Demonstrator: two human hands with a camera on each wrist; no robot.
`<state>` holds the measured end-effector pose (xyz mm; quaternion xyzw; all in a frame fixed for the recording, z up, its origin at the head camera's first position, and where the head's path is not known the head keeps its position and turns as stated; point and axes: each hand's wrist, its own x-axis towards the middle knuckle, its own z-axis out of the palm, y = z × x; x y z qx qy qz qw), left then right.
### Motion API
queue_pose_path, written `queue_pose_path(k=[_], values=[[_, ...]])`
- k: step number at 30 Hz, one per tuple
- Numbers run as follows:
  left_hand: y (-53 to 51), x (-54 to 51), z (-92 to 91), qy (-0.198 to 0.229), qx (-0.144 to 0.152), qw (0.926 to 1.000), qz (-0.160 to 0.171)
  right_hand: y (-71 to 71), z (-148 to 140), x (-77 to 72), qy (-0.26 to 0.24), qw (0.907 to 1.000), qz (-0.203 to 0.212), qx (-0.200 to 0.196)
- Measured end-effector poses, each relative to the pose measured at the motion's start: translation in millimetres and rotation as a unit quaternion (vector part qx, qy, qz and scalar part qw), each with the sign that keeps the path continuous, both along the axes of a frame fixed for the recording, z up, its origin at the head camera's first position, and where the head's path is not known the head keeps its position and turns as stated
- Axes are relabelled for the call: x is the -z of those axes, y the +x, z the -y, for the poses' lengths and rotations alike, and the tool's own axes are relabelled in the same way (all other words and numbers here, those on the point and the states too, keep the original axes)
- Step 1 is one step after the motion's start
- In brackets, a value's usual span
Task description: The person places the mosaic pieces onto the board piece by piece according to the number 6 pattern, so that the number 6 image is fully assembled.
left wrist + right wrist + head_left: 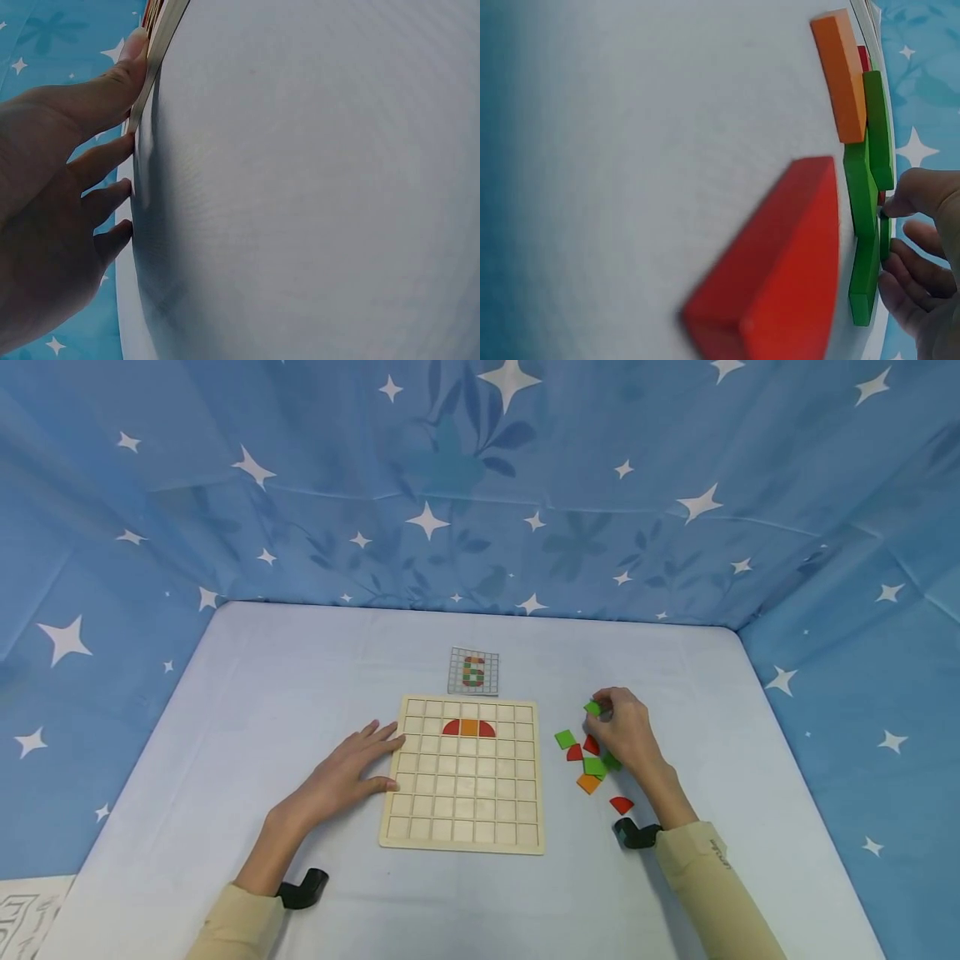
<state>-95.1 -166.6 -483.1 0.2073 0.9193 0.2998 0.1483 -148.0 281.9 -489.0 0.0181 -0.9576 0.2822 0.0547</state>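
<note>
From far away, I look through the head view first. A board (465, 789) with little boxes lies flat on the white surface (337, 660). Three pieces sit side by side in its second row from the far edge: a red one (451, 727), an orange one (469, 727) and another red one (487, 729). My left hand (348, 772) touches the board's left edge with loose, spread fingers, I think so it won't slide. My right hand (626, 731) pinches a green square (592, 707) just above the loose bits. I guess those lie on the right so that hand can reach them easily. A small picture card (473, 671) lies just past the board, maybe so it's easy to see.

In the left wrist view, my thumb and fingers rest on the board's side and don't curl round it.

In the right wrist view, a loose red piece (780, 277) is closest. Behind the green and orange bits, my fingertips pinch a thin green edge; the rest is hidden.
</note>
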Motion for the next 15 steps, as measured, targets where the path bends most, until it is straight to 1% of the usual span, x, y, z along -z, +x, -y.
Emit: queue_pose_path(k=[3,10,15], values=[[-0.1,0.6,-0.3,-0.003,0.000,1.0000,0.000,0.4,-0.5,0.9,0.011,0.9999,-0.004,0.000],[-0.9,1.3,-0.1,-0.003,0.001,1.0000,-0.002,2.0,-1.4,0.8,0.033,0.9989,-0.033,-0.011],[-1.2,1.9,0.5,-0.002,0.002,1.0000,-0.003,2.1,-1.4,0.6,0.034,0.9990,-0.022,-0.018]])
